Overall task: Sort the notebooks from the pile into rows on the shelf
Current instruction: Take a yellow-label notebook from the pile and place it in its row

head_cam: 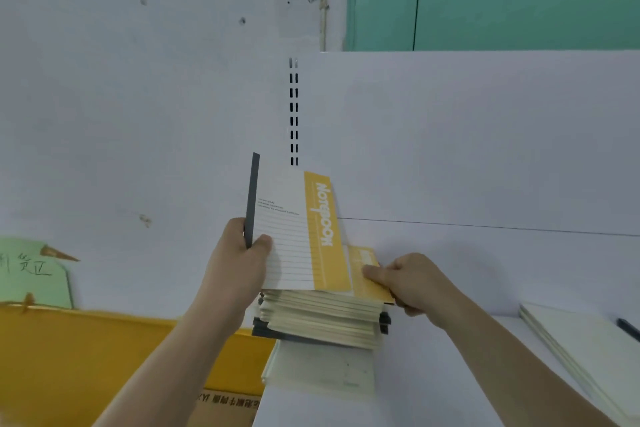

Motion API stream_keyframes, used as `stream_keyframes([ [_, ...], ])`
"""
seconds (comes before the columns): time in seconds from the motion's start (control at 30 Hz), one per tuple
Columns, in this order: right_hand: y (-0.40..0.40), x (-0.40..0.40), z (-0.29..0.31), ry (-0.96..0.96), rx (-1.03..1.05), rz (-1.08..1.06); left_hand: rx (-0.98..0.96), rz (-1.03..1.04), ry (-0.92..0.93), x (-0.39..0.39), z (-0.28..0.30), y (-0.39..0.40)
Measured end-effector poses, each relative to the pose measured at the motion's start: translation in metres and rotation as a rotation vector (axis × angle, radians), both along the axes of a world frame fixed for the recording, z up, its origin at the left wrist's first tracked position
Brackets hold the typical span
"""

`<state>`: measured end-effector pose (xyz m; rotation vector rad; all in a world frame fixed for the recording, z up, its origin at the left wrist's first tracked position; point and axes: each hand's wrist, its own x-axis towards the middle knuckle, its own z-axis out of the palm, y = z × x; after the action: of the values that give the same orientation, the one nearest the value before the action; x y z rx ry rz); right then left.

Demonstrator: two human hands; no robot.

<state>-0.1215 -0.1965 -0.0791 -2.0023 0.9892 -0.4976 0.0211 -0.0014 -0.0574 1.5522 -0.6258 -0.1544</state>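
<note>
Fingers [239, 229] of the left hand [235, 263] curl round the dark grey spine of a notebook [294, 232], thumb pressed on its lined white cover, holding it upright and tilted slightly to the right. A yellow band with the word "Notebook" runs down the cover's right side. The notebook's lower edge sits just above the pile of notebooks [322, 319] in the middle of the scene.

The right hand [412, 284] grips the right edge of the pile's top notebook [367, 270], which has the same yellow band; its thumb lies flat on the cover and the other fingers wrap underneath.

The pile rests on a white shelf [450, 374], stacked unevenly, cream page edges facing near, with dark grey spines showing at both sides. A pale flat notebook lies under the pile at its near side. To the right, well apart, another pale notebook [581, 343] lies flat on the shelf, with a dark pen [628, 329] just beside it at its far right. A yellow bin [104, 350] stands to the left, below the shelf edge.
</note>
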Motion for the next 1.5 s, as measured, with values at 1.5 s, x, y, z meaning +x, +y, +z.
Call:
stream_keyframes([
  [1.5, 0.037, -0.13, -0.014, -0.523, -0.31, -0.339, -0.214, -0.507, -0.098, -0.122, -0.043, -0.082],
])
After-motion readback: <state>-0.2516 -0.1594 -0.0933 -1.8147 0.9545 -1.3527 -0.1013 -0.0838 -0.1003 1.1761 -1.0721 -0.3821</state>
